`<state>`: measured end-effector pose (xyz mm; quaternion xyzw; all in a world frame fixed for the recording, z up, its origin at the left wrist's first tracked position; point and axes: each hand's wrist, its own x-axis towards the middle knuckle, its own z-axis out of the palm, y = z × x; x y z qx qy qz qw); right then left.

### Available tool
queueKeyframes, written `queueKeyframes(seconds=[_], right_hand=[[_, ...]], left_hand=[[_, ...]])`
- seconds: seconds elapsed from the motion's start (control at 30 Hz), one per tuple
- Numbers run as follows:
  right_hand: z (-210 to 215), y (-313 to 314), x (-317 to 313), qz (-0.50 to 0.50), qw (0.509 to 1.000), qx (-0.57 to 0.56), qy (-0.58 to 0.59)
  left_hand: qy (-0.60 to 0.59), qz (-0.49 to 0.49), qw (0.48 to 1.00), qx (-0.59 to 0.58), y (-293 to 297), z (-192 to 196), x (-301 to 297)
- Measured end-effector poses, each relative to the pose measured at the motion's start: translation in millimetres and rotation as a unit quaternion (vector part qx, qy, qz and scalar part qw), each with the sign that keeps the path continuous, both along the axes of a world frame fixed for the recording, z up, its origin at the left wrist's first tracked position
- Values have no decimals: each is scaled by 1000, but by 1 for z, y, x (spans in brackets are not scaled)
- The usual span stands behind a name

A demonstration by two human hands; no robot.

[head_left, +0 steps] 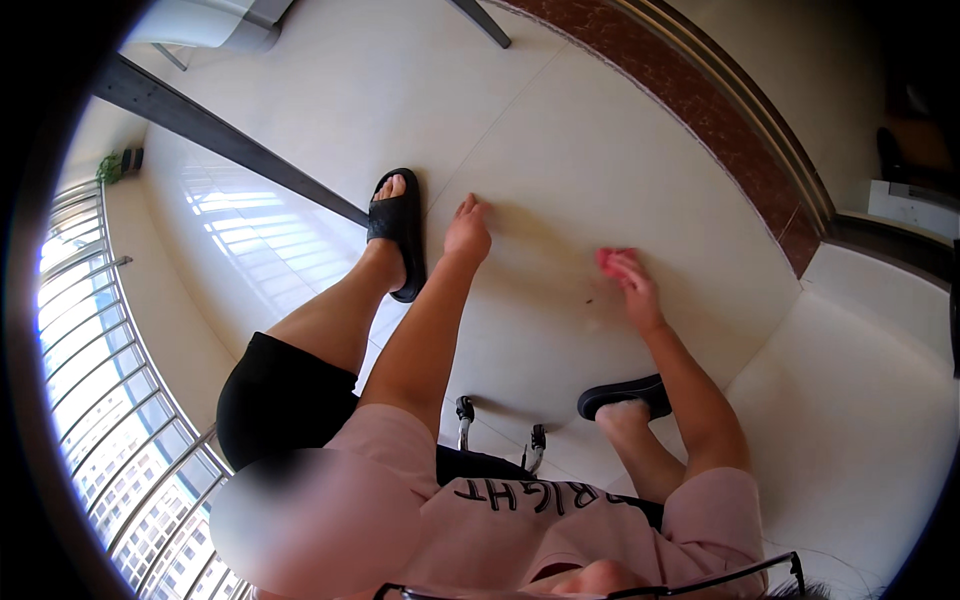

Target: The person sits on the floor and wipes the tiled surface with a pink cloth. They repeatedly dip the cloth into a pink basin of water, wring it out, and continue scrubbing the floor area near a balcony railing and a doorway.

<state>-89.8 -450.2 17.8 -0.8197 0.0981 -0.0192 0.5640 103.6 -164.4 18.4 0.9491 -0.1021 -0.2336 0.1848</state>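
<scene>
My right hand (640,290) reaches low over the pale floor, its fingers closed on a small pink-red thing (606,262). Motion blurs that thing, and its kind cannot be made out. A tiny dark speck (589,301) lies on the floor just left of this hand. To the left, my left hand (468,232) hangs above the floor beside my black slipper (396,220). Its fingers point away from me, slightly apart and a little smeared, with nothing seen in them.
Under me are chair casters (465,410). My other black slipper (640,396) is near my right forearm. A dark metal bar (235,140) slants in from the left. At far right run a red-brown stone sill (720,140) and a door track. A barred window (110,370) is at left.
</scene>
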Motion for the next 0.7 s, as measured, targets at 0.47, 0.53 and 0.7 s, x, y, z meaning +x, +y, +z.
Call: queueKeyframes(seconds=[0.47,0.53,0.7], right_hand=[[-60,117,-46,-248,930,-269,23],[-53,140,-31,-255,932,-257,31],[-41,174,18,-151,953,-259,32]], left_hand=[[11,-18,1000,9,8,2,4],[20,-10,1000,-5,13,3,7],[58,5,998,-32,24,11,16]])
